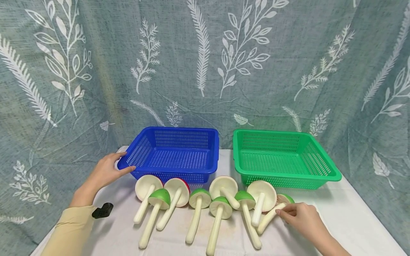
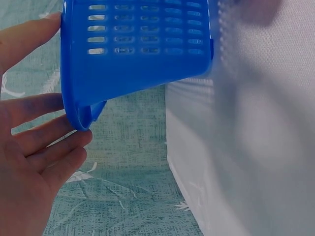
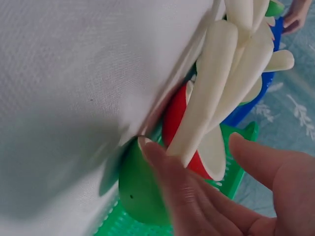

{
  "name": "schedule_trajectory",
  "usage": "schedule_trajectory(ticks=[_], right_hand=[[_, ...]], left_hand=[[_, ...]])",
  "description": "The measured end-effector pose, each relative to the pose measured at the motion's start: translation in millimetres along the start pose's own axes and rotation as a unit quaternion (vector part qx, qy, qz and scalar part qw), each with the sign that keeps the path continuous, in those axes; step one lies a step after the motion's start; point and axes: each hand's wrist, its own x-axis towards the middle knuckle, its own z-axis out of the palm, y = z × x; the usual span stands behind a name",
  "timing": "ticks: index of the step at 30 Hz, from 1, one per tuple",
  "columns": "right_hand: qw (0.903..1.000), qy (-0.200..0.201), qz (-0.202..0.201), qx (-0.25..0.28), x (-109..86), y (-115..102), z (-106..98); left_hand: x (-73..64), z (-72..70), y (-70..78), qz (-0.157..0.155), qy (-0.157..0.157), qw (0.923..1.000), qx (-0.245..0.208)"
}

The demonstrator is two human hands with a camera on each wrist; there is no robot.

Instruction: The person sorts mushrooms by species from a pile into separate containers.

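Note:
Toy mushrooms with cream stems lie in a row on the white cloth, some with green caps, some with red-edged caps. My right hand is at the rightmost green-capped mushroom. In the right wrist view, its fingers lie against the green cap, while the thumb stands apart from the stem. A red-capped mushroom lies beside it. My left hand touches the left rim of the blue basket, thumb and fingers spread around the corner, as the left wrist view also shows.
The green basket stands behind the row on the right, level with the blue one. A patterned curtain hangs close behind both. White cloth covers the table. A black wrist device sits by the left sleeve.

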Motion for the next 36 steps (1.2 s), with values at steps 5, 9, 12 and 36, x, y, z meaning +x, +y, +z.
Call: schedule_trajectory(ticks=[5,9,12,36], right_hand=[[0.9997,0.007,-0.004,-0.024,3.5,3.1,-1.3],[0.9995,0.001,0.001,-0.032,7.4,6.0,-2.5],[0.9991,-0.005,0.001,-0.042,10.7,7.6,-3.2],[0.9968,-0.064,0.048,-0.006,9.8,13.4,-7.2]], left_hand=[[-0.9,-0.8,0.1,0.0,-0.002,1.0,-0.001],[-1.4,-1.9,-0.6,0.001,-0.003,1.0,0.0],[-1.6,-2.5,-1.9,0.001,-0.002,1.0,0.002],[0.6,-3.2,-0.7,-0.029,-0.021,0.9993,-0.004]])
